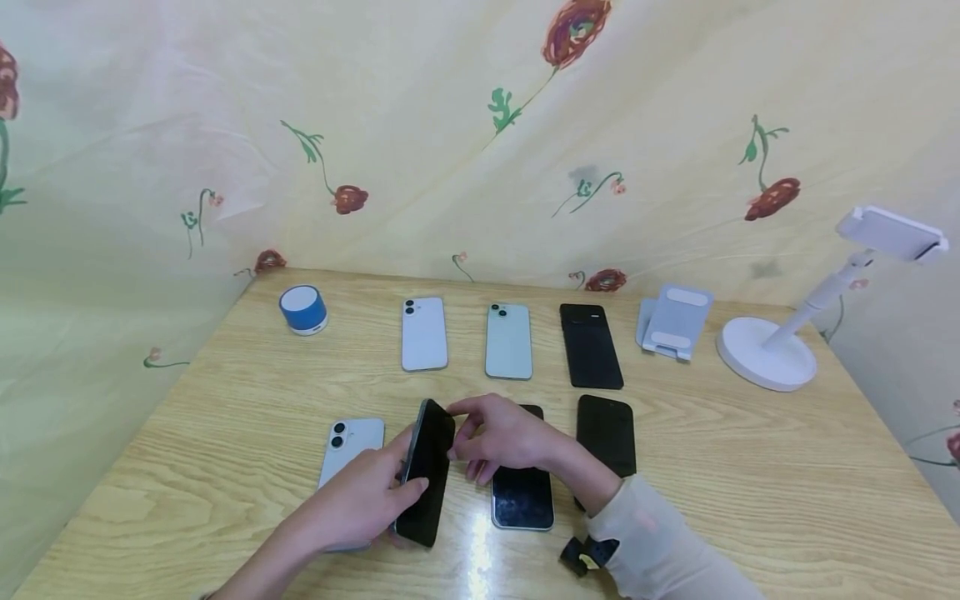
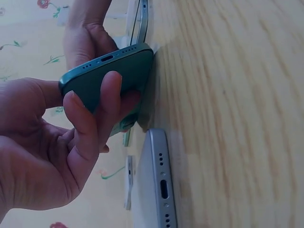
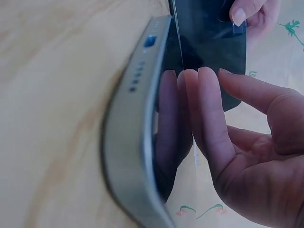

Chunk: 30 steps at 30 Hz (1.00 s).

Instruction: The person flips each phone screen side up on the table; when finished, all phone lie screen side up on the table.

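My left hand (image 1: 367, 496) grips a phone (image 1: 429, 475) with a black screen and holds it tilted up off the table. In the left wrist view that phone's teal back and lower edge (image 2: 107, 59) show, with fingers bent against the back. The right hand (image 1: 501, 435) reaches in from the right, its fingertips at the phone's screen side, not wrapped round it. Below the right hand, a dark-screened phone (image 1: 522, 500) lies on the table; its metal edge (image 3: 129, 118) is close in the right wrist view. A white phone (image 1: 354, 442) lies partly hidden under the left hand.
Behind lie a pale lilac phone (image 1: 424, 335), a pale green phone (image 1: 508, 342) and a black phone (image 1: 591, 346). Another black phone (image 1: 606, 433) is partly covered by the right forearm. A blue speaker (image 1: 303, 310), a folding stand (image 1: 678, 321) and a tall white stand (image 1: 767, 354) stand farther back.
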Available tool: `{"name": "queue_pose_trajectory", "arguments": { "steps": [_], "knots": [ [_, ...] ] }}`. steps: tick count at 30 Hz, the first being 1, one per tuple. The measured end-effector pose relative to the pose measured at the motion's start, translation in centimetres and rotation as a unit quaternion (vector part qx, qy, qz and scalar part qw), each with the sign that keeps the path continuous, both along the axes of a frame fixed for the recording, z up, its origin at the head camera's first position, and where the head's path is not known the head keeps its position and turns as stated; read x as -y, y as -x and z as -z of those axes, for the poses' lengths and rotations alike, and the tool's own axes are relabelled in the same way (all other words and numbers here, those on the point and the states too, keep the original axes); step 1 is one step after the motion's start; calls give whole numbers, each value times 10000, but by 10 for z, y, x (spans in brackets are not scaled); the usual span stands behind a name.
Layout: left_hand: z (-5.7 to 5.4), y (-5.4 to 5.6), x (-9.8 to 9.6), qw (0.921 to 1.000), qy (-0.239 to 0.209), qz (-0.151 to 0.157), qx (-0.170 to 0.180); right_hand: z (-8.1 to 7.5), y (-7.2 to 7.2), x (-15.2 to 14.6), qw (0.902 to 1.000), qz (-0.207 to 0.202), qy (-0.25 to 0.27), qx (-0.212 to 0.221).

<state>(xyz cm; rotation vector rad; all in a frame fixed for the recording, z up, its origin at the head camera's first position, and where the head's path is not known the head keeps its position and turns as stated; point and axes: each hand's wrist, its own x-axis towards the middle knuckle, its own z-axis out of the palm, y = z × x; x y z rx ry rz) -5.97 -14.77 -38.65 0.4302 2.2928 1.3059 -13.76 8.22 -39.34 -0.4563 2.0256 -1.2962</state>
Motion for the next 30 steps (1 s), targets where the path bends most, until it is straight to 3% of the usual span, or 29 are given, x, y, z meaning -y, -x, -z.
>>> {"name": "queue_pose_trajectory", "arguments": {
  "steps": [8,13,24,30],
  "knots": [
    [-8,-4,6,9989,290,-154,-326,0,-1,0,10000,42,-7,50],
    [-6,-5,9,9983,462,-313,-183,1,-1,-1,10000,43,16,84],
    [-1,-3,10,9972,669,-346,-44,2,0,-1,9999,30,-56,77],
    [1,-3,12,9967,787,-167,-111,0,0,-1,9998,88,-149,76]
  ]
}}
